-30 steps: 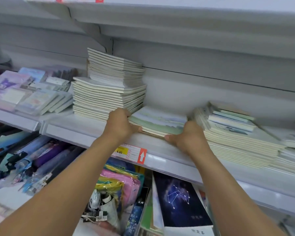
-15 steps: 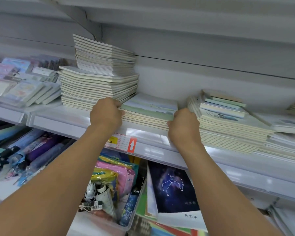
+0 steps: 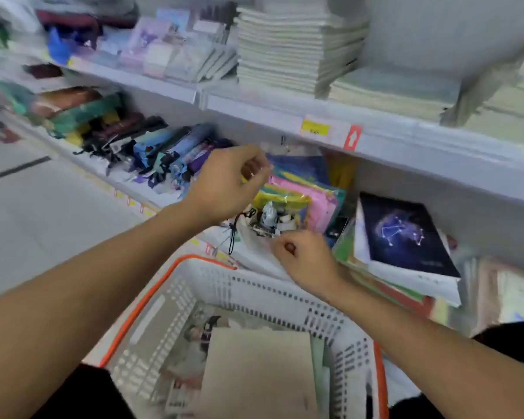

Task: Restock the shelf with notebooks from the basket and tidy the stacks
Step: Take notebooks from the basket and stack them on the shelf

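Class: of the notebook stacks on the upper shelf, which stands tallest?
The pale stack of notebooks left of the price label's red arrow; the lower stack beside it is far shorter.

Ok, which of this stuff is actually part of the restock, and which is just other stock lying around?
Part of the job:
- white basket with the orange rim
- notebooks in the basket
- tall notebook stack and the lower stack beside it on the shelf
- left hand, right hand, both holding nothing

Just lying about:
- folded umbrellas
- constellation notebook
- pastel pouches
- price tag
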`<state>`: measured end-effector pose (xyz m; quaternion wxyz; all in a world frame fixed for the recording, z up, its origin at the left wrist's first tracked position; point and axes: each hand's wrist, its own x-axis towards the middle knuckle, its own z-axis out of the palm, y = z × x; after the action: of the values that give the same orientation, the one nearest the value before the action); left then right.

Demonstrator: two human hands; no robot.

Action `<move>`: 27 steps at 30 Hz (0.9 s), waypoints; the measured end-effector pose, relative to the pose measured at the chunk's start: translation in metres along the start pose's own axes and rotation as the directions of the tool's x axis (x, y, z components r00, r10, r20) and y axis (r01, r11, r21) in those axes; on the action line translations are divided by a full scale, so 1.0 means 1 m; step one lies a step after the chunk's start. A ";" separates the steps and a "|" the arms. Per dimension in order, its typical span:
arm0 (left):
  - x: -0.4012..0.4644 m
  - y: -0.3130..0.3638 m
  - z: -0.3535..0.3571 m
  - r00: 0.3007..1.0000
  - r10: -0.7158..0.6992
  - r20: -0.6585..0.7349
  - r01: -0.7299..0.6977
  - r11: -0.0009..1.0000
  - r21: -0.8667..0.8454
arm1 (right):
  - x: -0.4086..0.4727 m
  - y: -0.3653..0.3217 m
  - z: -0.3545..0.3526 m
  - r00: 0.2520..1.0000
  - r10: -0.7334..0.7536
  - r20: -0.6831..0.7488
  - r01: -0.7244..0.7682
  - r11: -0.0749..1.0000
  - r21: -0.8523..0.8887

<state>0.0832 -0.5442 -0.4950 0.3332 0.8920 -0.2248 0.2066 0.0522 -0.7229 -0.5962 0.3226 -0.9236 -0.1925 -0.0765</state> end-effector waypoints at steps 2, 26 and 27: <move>-0.061 -0.029 -0.012 0.932 -0.202 0.302 0.157 0.973 0.168 | -0.023 0.017 0.055 0.853 0.102 0.511 -0.057 0.993 -0.104; -0.193 -0.085 -0.012 0.364 -0.596 0.715 0.202 0.800 0.564 | -0.115 0.108 0.161 0.597 0.624 0.504 -0.268 0.747 -0.608; -0.191 -0.084 -0.012 0.375 -0.612 0.697 0.186 0.786 0.590 | -0.105 0.102 0.152 0.571 0.606 0.553 -0.259 0.773 -0.579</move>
<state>-0.0299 -0.4289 -0.6276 0.0165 0.9451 -0.0811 -0.3161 0.0002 -0.7335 -0.8003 0.0150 -0.9425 -0.0403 0.3314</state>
